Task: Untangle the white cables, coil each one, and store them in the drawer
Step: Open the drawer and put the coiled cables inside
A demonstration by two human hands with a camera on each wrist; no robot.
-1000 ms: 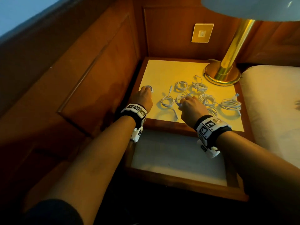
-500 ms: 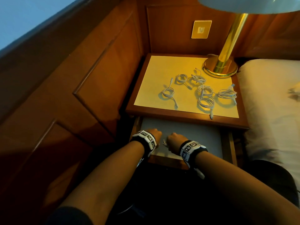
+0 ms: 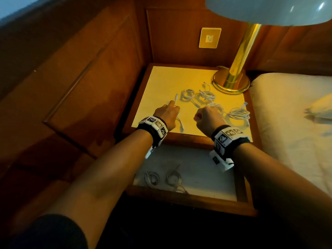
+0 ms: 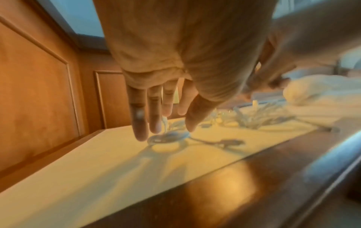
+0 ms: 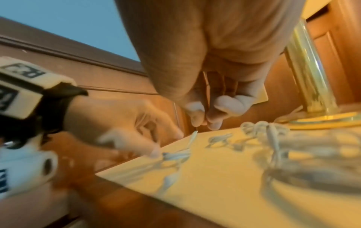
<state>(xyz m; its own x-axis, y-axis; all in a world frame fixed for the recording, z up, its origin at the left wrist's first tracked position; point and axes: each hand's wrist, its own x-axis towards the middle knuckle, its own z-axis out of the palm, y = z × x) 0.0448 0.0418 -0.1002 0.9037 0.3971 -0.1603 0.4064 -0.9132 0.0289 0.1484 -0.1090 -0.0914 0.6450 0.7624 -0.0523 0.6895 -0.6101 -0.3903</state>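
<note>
White cable coil [image 4: 168,138] sits under our left hand [image 3: 168,115], fingers [image 4: 139,123] loose; our right hand [image 3: 208,119] hangs curled, empty.

We can read almost nothing here. The wristbands [image 3: 154,127] carry black-and-white square marker patterns, not letters. In the right wrist view, the white block on the left wristband [image 5: 23,80] bears dark characters, seen upside down and too blurred for us to make out.

Glossy brass lamp [image 3: 233,78] — polished wood nightstand [image 3: 188,139]
</note>
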